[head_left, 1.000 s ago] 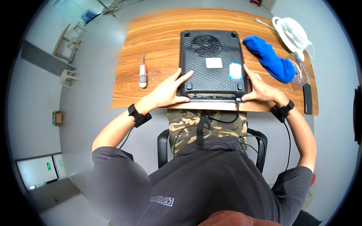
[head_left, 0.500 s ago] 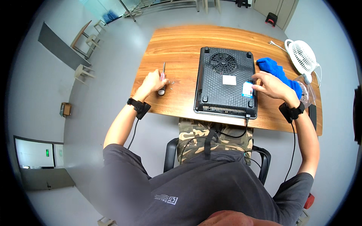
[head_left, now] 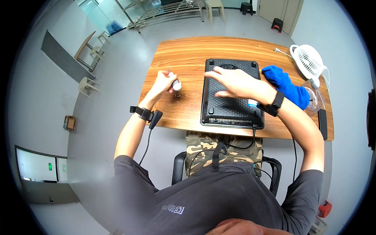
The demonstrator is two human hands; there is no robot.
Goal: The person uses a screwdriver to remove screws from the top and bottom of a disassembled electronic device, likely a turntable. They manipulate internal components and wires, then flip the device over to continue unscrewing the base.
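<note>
My left hand [head_left: 162, 84] is closed around a screwdriver [head_left: 176, 85] above the left part of the wooden table, the white butt of its handle tilted up. Small screws [head_left: 177, 95] lie on the wood beside it. A black induction cooker [head_left: 231, 107] rests upside down, its rubber feet and vent grille facing up. Over it hovers my right hand [head_left: 235, 83], fingers spread and holding nothing, reaching across from the right. That hand and forearm hide part of the grille and the labels.
On the right of the table [head_left: 188, 53] lie a blue cloth [head_left: 288, 84], a clear plastic container [head_left: 312, 100] and a black flat object [head_left: 322, 123]. A white fan [head_left: 309, 60] stands at the back right. The cooker's black cord hangs over the front edge.
My right hand has moved left, from the cooker's right edge to above its middle. My left hand has lifted the screwdriver off the table and tilted it.
</note>
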